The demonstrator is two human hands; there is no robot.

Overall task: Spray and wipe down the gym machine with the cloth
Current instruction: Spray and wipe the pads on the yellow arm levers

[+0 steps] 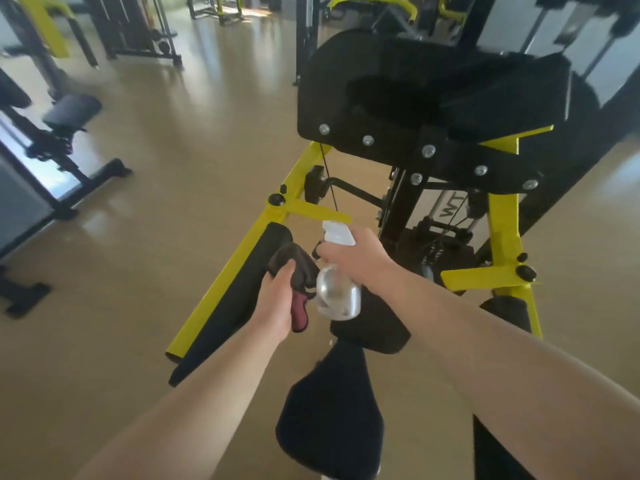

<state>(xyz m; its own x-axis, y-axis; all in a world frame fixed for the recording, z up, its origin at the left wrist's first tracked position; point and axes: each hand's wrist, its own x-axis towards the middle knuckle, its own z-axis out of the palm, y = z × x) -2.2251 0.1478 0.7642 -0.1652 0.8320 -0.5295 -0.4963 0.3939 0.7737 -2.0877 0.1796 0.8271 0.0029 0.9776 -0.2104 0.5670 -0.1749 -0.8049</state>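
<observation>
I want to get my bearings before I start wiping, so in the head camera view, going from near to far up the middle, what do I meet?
Black seat pad → left hand gripping the cloth → right hand holding the spray bottle → large black chest pad.

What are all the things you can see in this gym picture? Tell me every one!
Gym machine: one, black pads on a yellow frame, straight ahead and to the right.
Seat pad: one, black, low in the middle, below the arms.
Long pad: one, black, along the yellow bar on the machine's left side.
Spray bottle: one, clear with a white spray head, held over the machine.
Cloth: one, dark with a reddish patch, bunched up beside the bottle.
Other machines: several, black and yellow, at the left and far back.
Floor: one, shiny tan, all around.
Left hand: one, gripping the cloth.
Right hand: one, gripping the spray bottle.
</observation>
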